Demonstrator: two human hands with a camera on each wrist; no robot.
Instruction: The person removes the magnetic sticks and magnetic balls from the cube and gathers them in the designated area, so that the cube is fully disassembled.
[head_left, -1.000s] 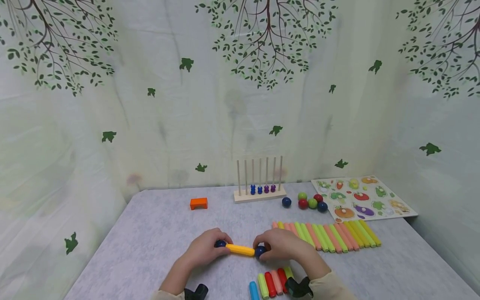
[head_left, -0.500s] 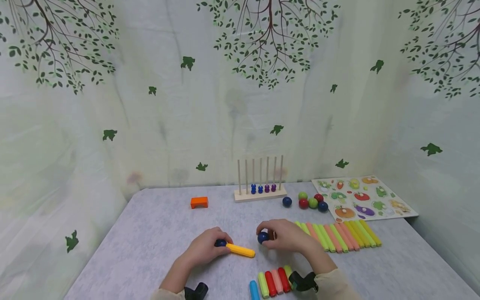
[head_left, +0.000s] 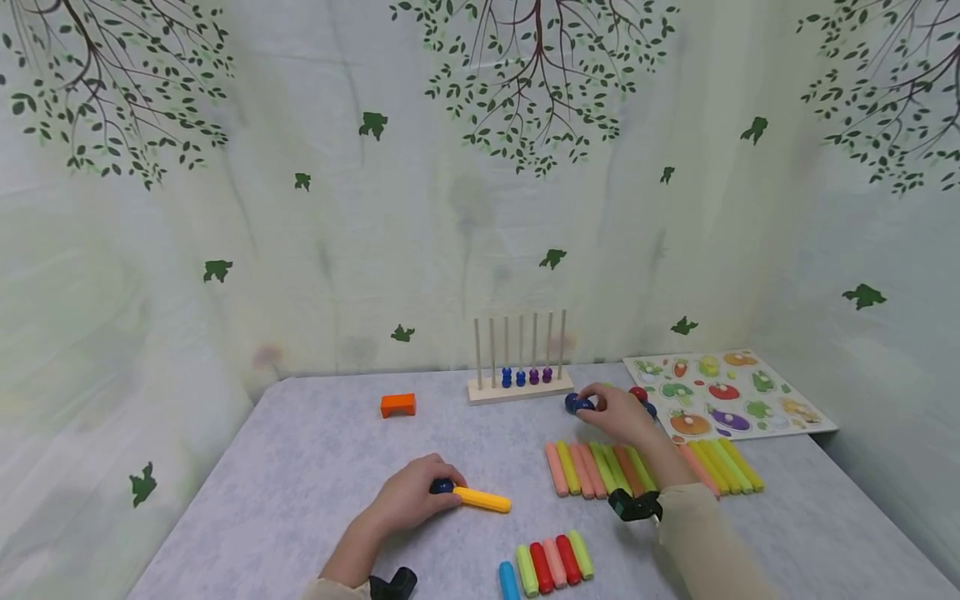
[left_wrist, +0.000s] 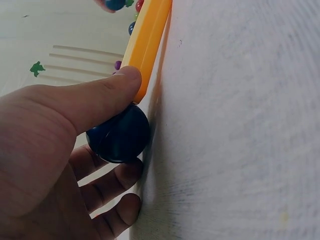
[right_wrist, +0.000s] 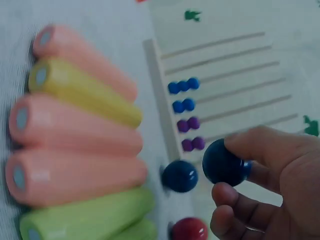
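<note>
My left hand (head_left: 408, 496) holds a dark blue ball (left_wrist: 122, 135) low at the tabletop. Its thumb lies on the near end of a yellow magnetic rod (head_left: 483, 500), which meets the ball; the rod's other end has nothing attached. Farther right and back, my right hand (head_left: 618, 412) pinches another dark blue ball (right_wrist: 222, 162) between thumb and fingers. Just beside that one sits a loose dark blue ball (right_wrist: 181, 176), with a red ball (right_wrist: 190, 230) close by. In the head view the right hand hides part of the ball group.
A row of pink, yellow and green rods (head_left: 573, 471) lies below the right forearm. Several shorter-looking rods (head_left: 555, 562) lie near the front. At the back stand a peg rack with beads (head_left: 517, 392), an orange block (head_left: 397, 406) and a vegetable picture board (head_left: 723, 396).
My right hand has drawn its dark blue ball off the yellow rod's right end and carried it back and right to the loose balls. My left hand has stayed in place.
</note>
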